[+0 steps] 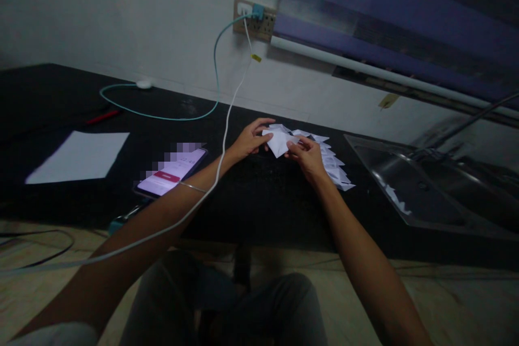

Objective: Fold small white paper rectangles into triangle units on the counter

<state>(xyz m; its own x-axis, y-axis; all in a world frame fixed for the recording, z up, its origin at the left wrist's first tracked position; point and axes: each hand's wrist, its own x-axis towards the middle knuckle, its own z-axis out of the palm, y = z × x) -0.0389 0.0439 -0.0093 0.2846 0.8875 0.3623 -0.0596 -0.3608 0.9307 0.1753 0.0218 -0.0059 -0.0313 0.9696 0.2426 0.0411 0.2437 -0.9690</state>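
Between my two hands is a folded piece of white paper [279, 144], pointed at its lower end and held just above the black counter. My left hand [252, 139] pinches its left edge, thumb on top and some fingers stretched behind. The right edge is gripped by my right hand [306, 155], thumb and fingers closed on it. Several folded white paper pieces [333, 165] with pointed tips lie in an overlapping row behind and to the right of my right hand, which hides part of them.
A white paper sheet [79, 157] and a lit phone [170, 173] lie on the black counter [251, 211] to the left. A white cable [225, 140] crosses over my left forearm from the wall socket [255, 20]. At the right is a metal sink [421, 186].
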